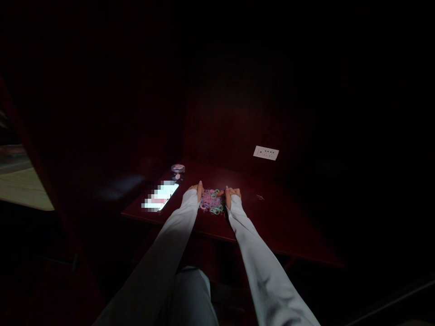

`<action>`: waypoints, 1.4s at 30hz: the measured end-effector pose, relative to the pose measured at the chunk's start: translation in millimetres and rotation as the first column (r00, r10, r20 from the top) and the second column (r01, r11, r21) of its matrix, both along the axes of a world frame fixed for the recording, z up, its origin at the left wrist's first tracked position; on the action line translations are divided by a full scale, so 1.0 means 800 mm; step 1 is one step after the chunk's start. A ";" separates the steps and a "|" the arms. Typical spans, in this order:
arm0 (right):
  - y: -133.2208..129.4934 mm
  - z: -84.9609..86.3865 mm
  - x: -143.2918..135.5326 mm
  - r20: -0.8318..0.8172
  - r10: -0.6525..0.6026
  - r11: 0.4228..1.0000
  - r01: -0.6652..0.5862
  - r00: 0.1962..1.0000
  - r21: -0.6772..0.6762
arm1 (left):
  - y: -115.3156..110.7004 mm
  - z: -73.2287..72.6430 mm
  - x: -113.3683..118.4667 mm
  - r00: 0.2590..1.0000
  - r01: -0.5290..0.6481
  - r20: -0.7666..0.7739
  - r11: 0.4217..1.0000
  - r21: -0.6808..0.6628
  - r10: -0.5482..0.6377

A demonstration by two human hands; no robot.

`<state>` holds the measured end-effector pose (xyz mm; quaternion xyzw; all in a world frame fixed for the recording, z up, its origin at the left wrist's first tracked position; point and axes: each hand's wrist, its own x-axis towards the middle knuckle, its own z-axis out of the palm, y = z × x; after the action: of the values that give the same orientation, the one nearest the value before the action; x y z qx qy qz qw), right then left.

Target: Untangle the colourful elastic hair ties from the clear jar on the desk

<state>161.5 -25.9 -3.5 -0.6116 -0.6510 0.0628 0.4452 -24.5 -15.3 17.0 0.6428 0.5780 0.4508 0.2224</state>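
A loose heap of small rubber bands [211,202] in pink, purple and green lies on the dark red tabletop [265,226]. At the heap's left edge is my left hand [196,189], its thumb upright and its fingers curled inward. Whatever those fingers hold, if anything, is too small and dim to make out. Across the heap, at its right edge, my right hand [233,194] has its thumb raised and a finger stretched left towards the bands. Nothing shows between that thumb and finger.
A lit phone [162,197] lies on the left of the tabletop, its screen blurred out. Behind it sits a small round clear container [178,168]. A few stray bands [260,197] are off to the right. A white wall socket [266,153] is on the back panel.
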 end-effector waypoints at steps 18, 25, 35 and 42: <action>0.008 -0.005 0.009 -0.019 -0.120 0.991 0.119 0.993 -0.060 | 0.002 -0.004 0.000 0.999 0.004 -0.053 1.000 0.023 -0.003; 0.012 -0.010 0.000 0.010 -0.018 1.000 0.019 1.000 -0.023 | -0.005 -0.008 0.008 0.961 0.076 -0.275 0.984 0.162 -0.029; 0.018 -0.011 0.000 -0.051 -0.009 0.999 0.011 0.999 0.035 | -0.006 -0.018 0.012 0.887 0.241 -0.435 0.959 0.149 -0.156; 0.014 -0.005 0.005 -0.125 -0.070 0.997 0.072 0.990 0.005 | -0.005 -0.015 0.012 0.861 0.229 -0.481 0.970 0.083 -0.162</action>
<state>165.7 -14.7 -7.4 -0.6272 -0.6001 0.0820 0.4897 -15.1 -19.6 4.6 0.8020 0.5140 0.2948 0.0752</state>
